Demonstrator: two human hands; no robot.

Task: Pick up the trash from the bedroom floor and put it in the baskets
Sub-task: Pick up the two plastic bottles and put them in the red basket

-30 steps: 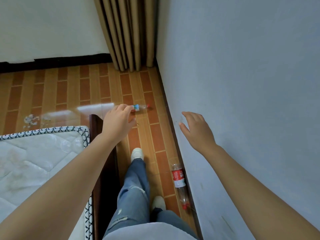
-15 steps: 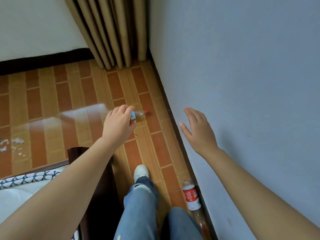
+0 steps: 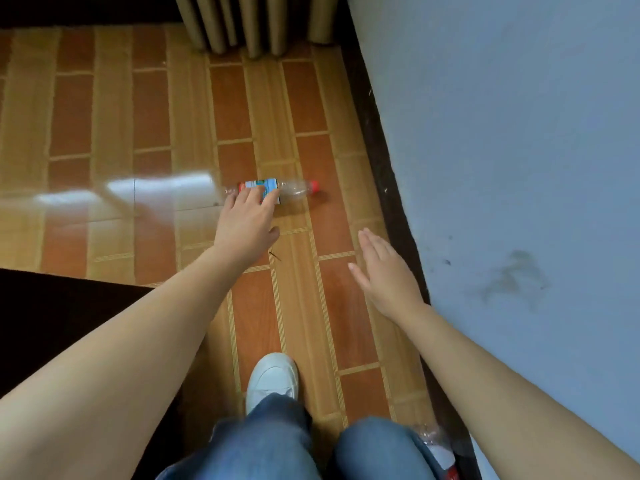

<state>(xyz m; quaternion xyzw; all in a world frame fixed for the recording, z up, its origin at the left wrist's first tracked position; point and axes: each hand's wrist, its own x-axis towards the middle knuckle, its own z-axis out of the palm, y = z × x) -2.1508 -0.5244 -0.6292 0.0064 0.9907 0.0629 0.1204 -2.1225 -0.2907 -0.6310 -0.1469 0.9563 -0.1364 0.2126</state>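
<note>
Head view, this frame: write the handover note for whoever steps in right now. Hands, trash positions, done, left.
Left hand: reaching onto the blue-labelled plastic bottle lying on the floor; fingers lie over its label, grip not confirmed.
Right hand: open, empty, hovering beside the wall.
Second bottle, red-labelled, lies by the baseboard near the right knee, partly hidden.
Done: nothing binned that this frame shows; no baskets in view.
Left: lift the blue-labelled bottle, collect the red-labelled one, carry both to the baskets.
</note>
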